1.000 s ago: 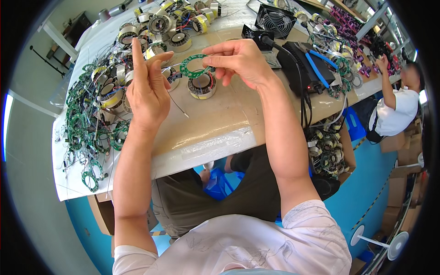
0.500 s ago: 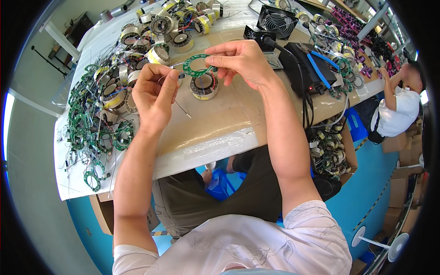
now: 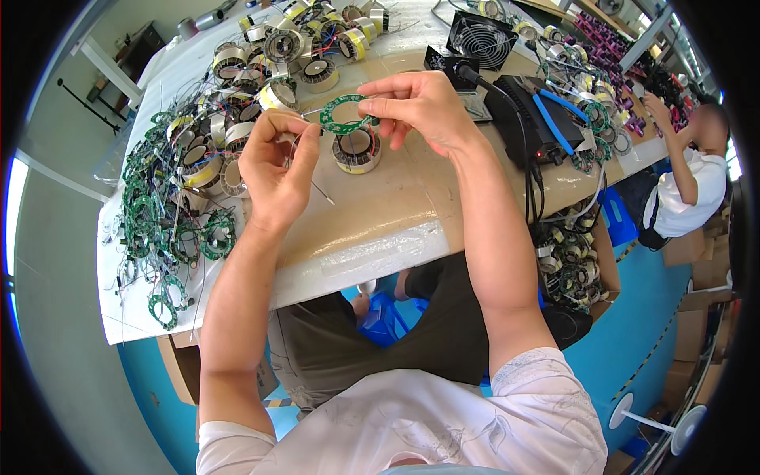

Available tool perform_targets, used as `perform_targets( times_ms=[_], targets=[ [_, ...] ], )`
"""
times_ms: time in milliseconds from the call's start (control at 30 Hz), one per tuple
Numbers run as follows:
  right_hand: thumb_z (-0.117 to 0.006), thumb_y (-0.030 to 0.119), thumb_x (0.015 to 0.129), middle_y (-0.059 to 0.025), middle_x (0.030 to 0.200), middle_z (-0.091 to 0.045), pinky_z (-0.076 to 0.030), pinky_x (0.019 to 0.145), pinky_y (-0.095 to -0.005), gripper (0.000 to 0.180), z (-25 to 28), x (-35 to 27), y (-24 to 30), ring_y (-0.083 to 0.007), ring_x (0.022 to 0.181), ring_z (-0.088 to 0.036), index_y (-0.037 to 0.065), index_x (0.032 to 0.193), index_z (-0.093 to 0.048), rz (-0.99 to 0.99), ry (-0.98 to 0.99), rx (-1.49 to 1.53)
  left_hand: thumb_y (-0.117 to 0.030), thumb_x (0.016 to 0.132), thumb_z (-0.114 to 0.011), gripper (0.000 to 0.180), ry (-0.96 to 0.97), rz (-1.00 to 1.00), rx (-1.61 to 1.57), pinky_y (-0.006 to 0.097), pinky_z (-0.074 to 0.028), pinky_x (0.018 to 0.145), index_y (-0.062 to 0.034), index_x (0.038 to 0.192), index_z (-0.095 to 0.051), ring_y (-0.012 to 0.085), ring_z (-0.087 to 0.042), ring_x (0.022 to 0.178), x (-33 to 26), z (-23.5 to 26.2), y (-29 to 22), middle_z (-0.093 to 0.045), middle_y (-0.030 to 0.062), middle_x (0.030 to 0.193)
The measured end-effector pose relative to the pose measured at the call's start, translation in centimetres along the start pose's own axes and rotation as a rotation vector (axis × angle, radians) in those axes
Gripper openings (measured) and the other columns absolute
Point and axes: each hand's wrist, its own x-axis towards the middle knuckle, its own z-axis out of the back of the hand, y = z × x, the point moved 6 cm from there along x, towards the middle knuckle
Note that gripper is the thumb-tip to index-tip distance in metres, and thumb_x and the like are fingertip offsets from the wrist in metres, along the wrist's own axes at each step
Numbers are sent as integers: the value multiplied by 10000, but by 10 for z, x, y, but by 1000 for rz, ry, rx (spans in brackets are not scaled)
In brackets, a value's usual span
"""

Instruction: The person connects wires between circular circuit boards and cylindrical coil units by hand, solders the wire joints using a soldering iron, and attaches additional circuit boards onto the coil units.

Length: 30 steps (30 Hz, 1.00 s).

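Note:
A green ring-shaped circuit board [image 3: 339, 127] is held above the table between my hands. My right hand [image 3: 427, 112] pinches its right edge with thumb and index finger, the other fingers loosely curled. At the board's left edge, my left hand [image 3: 279, 170] is closed in a pinch on thin wires. One wire [image 3: 321, 190] hangs below that hand, ending in a pale tip. Just beneath the board, a motor stator coil [image 3: 356, 158] with a yellow band stands on the table, its top partly hidden.
Piled stator coils [image 3: 283, 45] and tangled green ring boards [image 3: 154, 206] cover the table's left side. At the right are a black box [image 3: 526, 119] with blue-handled pliers [image 3: 552, 123] on it, a fan [image 3: 483, 43] and cables. A co-worker [image 3: 689, 178] sits far right.
My left hand has shifted slightly right, closer to the board, its fingers bunched tighter. The right hand still holds the board in nearly the same place.

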Motion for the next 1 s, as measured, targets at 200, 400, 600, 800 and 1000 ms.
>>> perform_targets(
  times_ms=[200, 400, 600, 800, 1000],
  targets=[
    [-794, 113, 821, -108, 811, -728, -546, 443, -250, 332, -1, -1, 2, -117, 602, -667, -88, 1072, -713, 2, 0, -1, 17, 921, -632, 106, 49, -125, -39, 344, -425, 1007, -25, 968, -546, 216, -598, 1108, 6, -5, -2, -669, 141, 1121],
    [-785, 105, 825, -106, 807, -729, -543, 442, -250, 323, -3, 0, 2, -118, 603, -667, -89, 1072, -713, 11, 9, -2, 22, 940, -598, 99, 135, -177, -87, 392, -436, 1028, -31, 986, -528, 263, -591, 1201, 7, -10, -3, -678, 171, 1149],
    [-782, 104, 826, -98, 800, -723, -536, 439, -247, 318, -2, -2, 2, -117, 602, -665, -88, 1071, -714, 14, 3, -13, 18, 948, -589, 96, 177, -119, -170, 398, -439, 1023, -31, 981, -514, 269, -602, 1180, 7, -16, 2, -693, 176, 1107],
    [-735, 155, 894, -114, 889, -732, -516, 450, -240, 303, 1, -2, 1, -113, 615, -652, -57, 1108, -707, -23, -9, -51, 16, 950, -584, 101, 148, -83, -159, 387, -444, 1016, -31, 984, -501, 258, -602, 1177, 5, -16, 2, -695, 176, 1094],
    [-687, 245, 938, -154, 900, -714, -513, 423, -272, 351, 16, -12, 4, -132, 546, -619, -78, 1075, -684, -123, -305, -18, 19, 948, -580, 101, 149, -62, -170, 386, -444, 1021, -32, 979, -499, 263, -598, 1198, 5, -14, 3, -696, 163, 1084]
  ],
)
